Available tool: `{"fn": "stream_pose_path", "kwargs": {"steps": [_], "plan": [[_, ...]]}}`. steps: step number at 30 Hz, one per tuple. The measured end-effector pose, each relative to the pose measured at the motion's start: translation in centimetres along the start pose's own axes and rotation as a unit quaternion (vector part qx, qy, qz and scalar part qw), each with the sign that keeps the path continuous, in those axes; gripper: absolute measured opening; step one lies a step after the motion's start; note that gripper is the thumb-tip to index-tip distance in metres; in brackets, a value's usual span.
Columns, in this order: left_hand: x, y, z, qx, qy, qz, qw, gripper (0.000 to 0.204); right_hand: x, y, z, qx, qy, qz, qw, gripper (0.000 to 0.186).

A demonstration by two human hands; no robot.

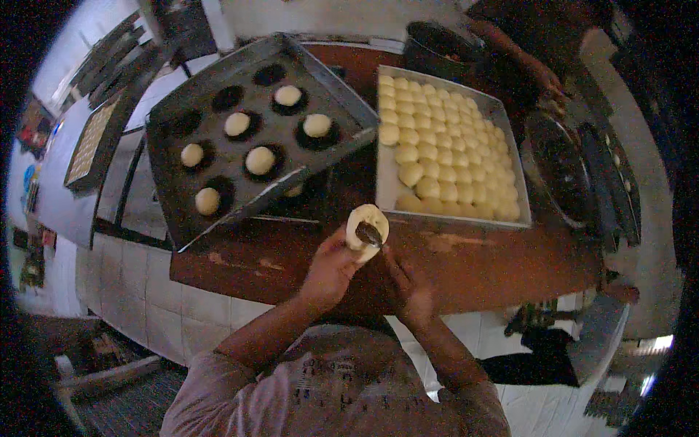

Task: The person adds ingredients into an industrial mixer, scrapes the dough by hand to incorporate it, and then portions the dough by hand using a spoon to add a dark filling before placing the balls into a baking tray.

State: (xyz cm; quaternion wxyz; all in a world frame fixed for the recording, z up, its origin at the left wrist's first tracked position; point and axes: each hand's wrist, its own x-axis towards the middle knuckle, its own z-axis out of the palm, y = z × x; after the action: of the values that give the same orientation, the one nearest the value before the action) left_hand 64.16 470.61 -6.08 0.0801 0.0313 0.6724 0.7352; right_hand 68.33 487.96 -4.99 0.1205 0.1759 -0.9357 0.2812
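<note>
- Head view: the left hand is up over the near edge of the counter, fingers curled round a flattened dough disc and gripping it from below and the left side, so the disc sticks up above the fingertips.
- There's a dark blob of filling sitting in the middle of the disc.
- The right hand is just beside and below the disc, fingers loosely bent and reaching up toward its lower edge; can't really tell if they touch the dough or hold anything.
- Pale tray at the far right part of the counter, just behind the disc: packed with rows of dough balls, pretty much full.
- Dark baking pan on the left, tilted, hanging off the counter's left edge: round cups, six of them with a dough piece inside, the others bare.
- Dark round pot at the far edge behind the pale tray; its contents are too dark to make out.
- Another person's arm reaches over the far right corner.
</note>
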Motion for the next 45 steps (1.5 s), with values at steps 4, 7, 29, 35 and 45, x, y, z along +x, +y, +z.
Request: {"fn": "stream_pose_path", "kwargs": {"steps": [4,7,29,35,45], "plan": [[0.6,0.6,-0.6,-0.017,-0.057,0.031,0.998,0.044,-2.9,3.4,1.1,-0.005,-0.020,-0.008,1.000,0.054],[0.7,0.5,-0.3,-0.162,-0.059,-0.046,0.984,0.048,-4.8,4.4,-0.4,0.009,-0.064,0.025,0.998,0.056],[0.3,7.5,2.1,-0.163,-0.042,-0.106,0.980,0.035,3.2,-2.9,-3.8,0.002,0.082,-0.123,0.989,0.023],[-0.9,5.3,2.6,0.013,-0.095,0.022,0.995,0.039,4.6,-1.6,-5.1,0.179,0.071,0.015,0.981,0.025],[0.9,5.4,0.5,0.083,-0.087,-0.026,0.992,0.043,4.7,-2.2,-3.8,0.080,0.062,-0.077,0.992,0.028]]}}
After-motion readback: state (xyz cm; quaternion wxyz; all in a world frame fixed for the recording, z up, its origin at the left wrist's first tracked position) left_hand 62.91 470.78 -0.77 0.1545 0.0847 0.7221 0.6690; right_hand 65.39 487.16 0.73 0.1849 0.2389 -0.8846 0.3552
